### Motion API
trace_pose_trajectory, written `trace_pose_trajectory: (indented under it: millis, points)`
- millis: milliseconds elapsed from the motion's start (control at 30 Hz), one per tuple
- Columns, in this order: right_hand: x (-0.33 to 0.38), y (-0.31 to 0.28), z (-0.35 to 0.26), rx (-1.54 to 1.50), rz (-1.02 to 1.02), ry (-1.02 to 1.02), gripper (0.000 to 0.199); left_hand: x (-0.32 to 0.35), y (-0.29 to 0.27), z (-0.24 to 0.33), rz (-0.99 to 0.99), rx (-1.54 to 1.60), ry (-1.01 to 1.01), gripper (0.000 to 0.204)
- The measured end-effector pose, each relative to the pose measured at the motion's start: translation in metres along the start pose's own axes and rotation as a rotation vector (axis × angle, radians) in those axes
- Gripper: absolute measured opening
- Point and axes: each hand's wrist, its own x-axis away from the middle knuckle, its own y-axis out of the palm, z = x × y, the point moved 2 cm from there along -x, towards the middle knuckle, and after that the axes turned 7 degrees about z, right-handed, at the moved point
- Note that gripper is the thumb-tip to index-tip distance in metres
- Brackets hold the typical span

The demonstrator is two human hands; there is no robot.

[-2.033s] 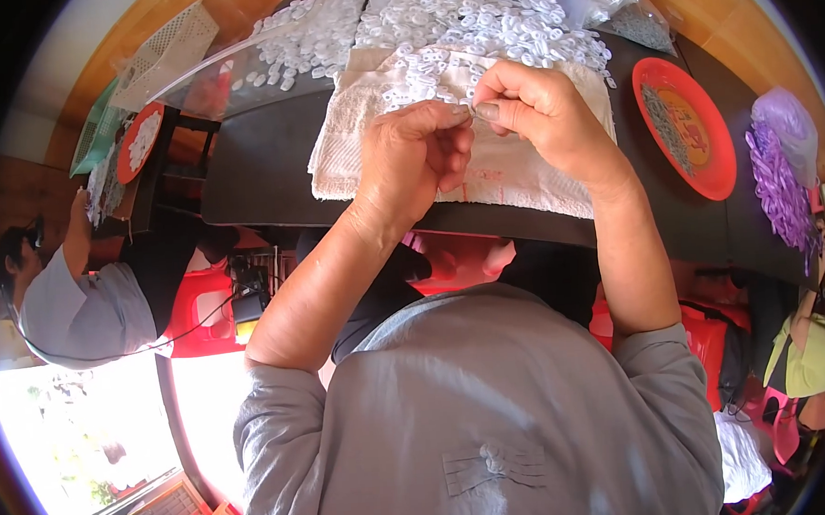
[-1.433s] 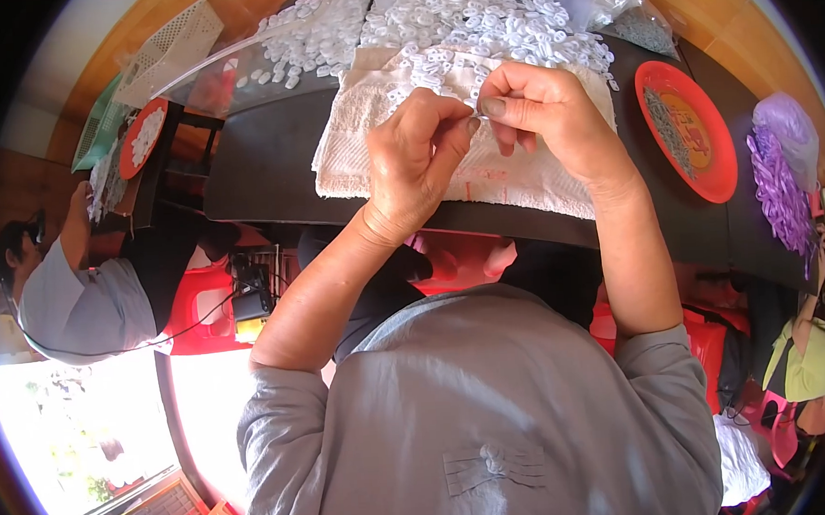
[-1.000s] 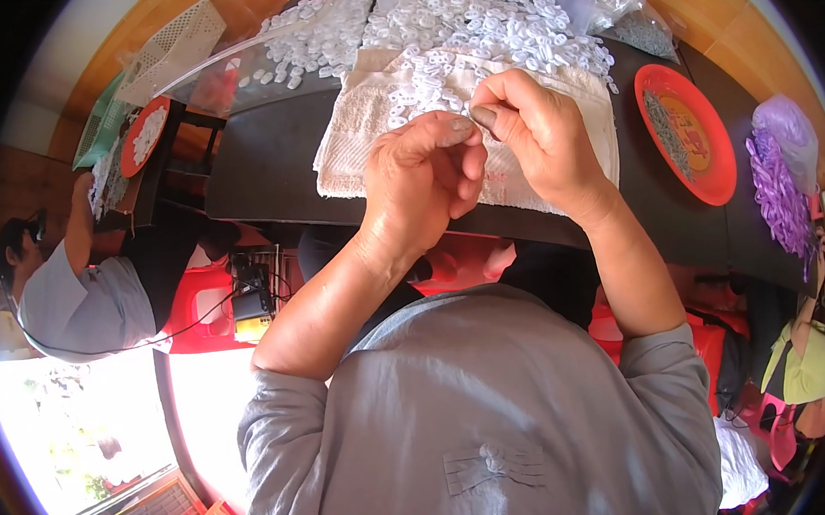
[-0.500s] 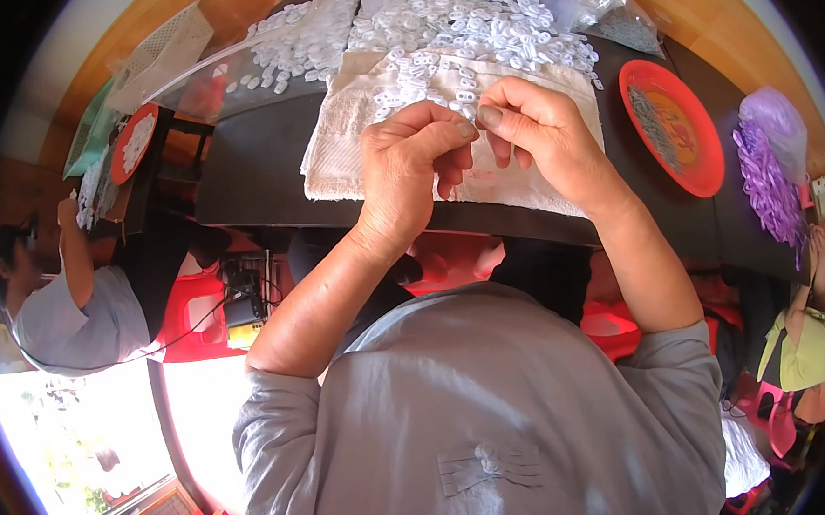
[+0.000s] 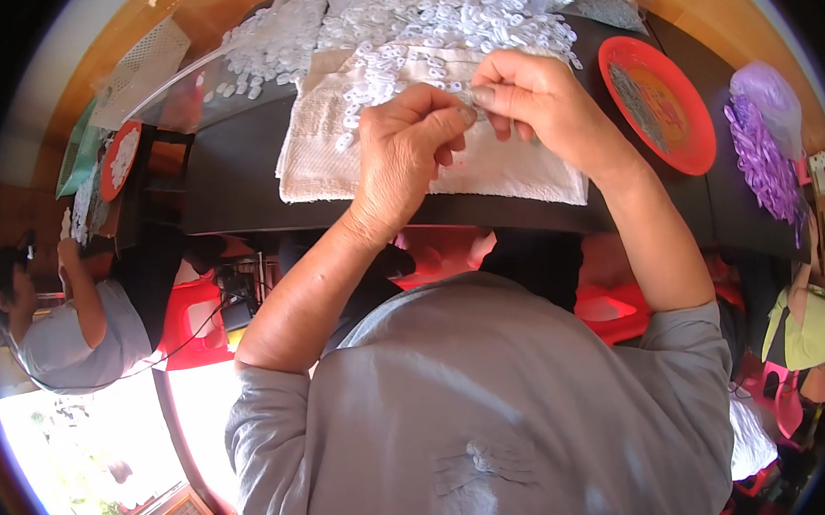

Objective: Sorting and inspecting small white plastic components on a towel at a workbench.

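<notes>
My left hand (image 5: 408,141) and my right hand (image 5: 540,102) meet fingertip to fingertip above a folded cream towel (image 5: 520,179). Thumb and forefinger are pinched together on each hand. Whatever lies between them is too small and covered to make out. Small white oval plastic pieces with holes (image 5: 379,73) lie on the towel just beyond my left hand. Behind them spreads a big heap of the same white pieces (image 5: 447,18) at the far side of the dark table (image 5: 231,178).
To the right stands a red oval tray (image 5: 699,145) holding thin grey metal pieces (image 5: 638,106). Beyond it lie purple strips (image 5: 764,169) under a clear bag (image 5: 768,94). A second red tray (image 5: 110,185) with white pieces is at far left, near a seated person (image 5: 85,326). Another person (image 5: 803,330) sits at far right.
The view has shifted slightly, so table and towel sit a little further left and higher. My two hands stay pinched together; the left wrist has turned a little.
</notes>
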Motion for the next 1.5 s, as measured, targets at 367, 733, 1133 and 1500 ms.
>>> trace_pose_trajectory:
  millis: [367, 733, 1133, 1500]
  points:
    - [-0.018, -0.041, 0.058, 0.51, 0.283, -0.244, 0.012, -0.019, 0.03, -0.028, -0.067, -0.632, 0.6, 0.009]
    - [-0.006, -0.053, 0.048, 0.487, 0.389, -0.267, 0.011, -0.02, 0.045, -0.033, -0.177, -0.722, 0.706, 0.01]
    - [0.0, -0.058, 0.036, 0.455, 0.374, -0.229, 0.007, -0.017, 0.085, -0.015, -0.293, -0.757, 0.93, 0.015]
    - [0.0, -0.063, 0.035, 0.347, 0.356, -0.238, 0.009, -0.017, 0.091, -0.031, -0.263, -0.722, 0.888, 0.01]
